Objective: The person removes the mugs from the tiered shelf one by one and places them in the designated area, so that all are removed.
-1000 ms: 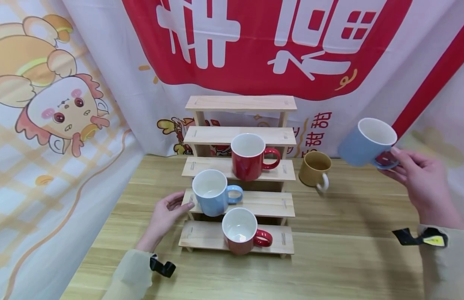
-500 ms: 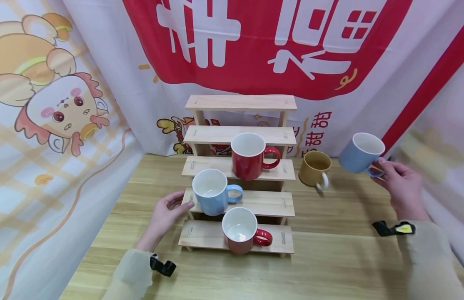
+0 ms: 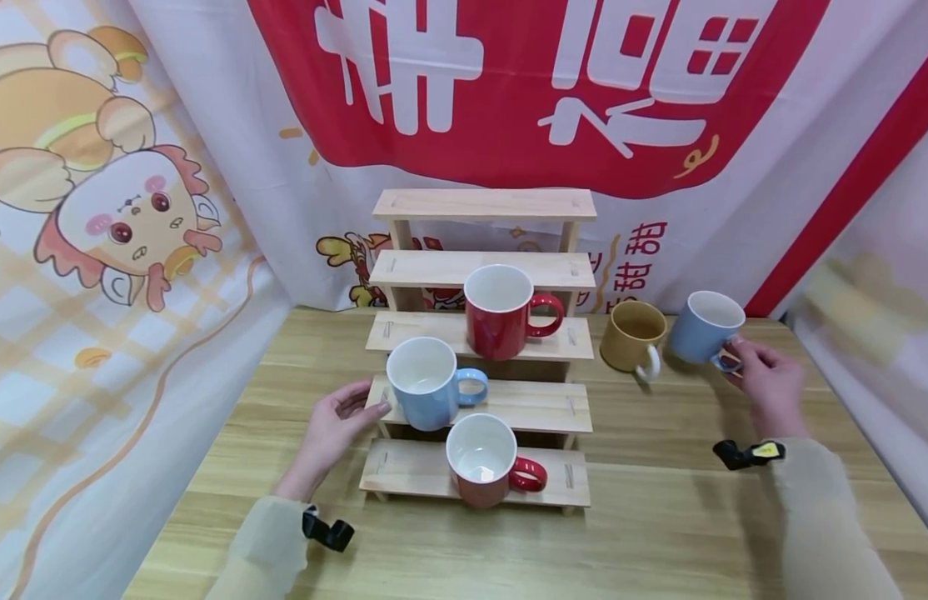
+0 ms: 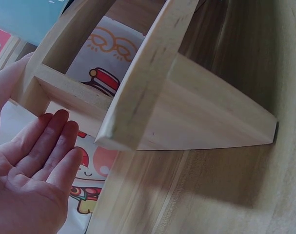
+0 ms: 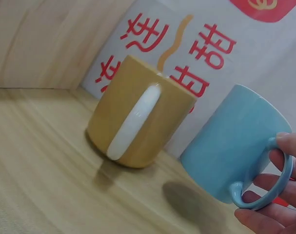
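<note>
By its handle, my right hand (image 3: 767,383) holds a light blue mug (image 3: 696,333) at the right rear of the table. In the right wrist view the blue mug (image 5: 230,141) hangs just above the tabletop, its shadow below. Left of it stands a tan mug (image 3: 626,343) with a white handle (image 5: 134,122). My left hand (image 3: 340,429) is at the left end of a stepped wooden shelf (image 3: 524,406); its thumb touches the wood. Another light blue mug (image 3: 426,400) stands on the second step, near that thumb.
A red mug (image 3: 496,323) stands on the third step, and a white-lined mug with a red handle (image 3: 481,475) on the lowest. Behind the shelf hangs a printed white and red cloth (image 3: 501,92). Patterned cloth (image 3: 127,333) covers the left side.
My right hand has brought the light blue mug left and down, close to the tan mug. The left hand and the shelf have stayed in place.
</note>
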`<act>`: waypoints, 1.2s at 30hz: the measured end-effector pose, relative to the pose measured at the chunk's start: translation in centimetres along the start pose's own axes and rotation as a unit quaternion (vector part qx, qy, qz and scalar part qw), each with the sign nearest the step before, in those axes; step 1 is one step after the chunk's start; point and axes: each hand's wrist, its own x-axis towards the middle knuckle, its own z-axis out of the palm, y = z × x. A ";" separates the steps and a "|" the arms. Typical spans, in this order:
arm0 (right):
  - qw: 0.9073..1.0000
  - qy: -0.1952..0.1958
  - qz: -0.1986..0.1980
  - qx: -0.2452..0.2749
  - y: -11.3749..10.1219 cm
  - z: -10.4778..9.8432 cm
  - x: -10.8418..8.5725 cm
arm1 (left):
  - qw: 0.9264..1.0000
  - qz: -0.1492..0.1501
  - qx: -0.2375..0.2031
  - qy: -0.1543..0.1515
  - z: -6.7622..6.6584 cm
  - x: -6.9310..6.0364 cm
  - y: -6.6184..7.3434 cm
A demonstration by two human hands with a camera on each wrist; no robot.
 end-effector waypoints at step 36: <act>0.986 0.126 0.028 -0.109 1.0 1.7 -1.6 | 1.000 0.011 -0.006 0.001 0.2 -0.2 0.4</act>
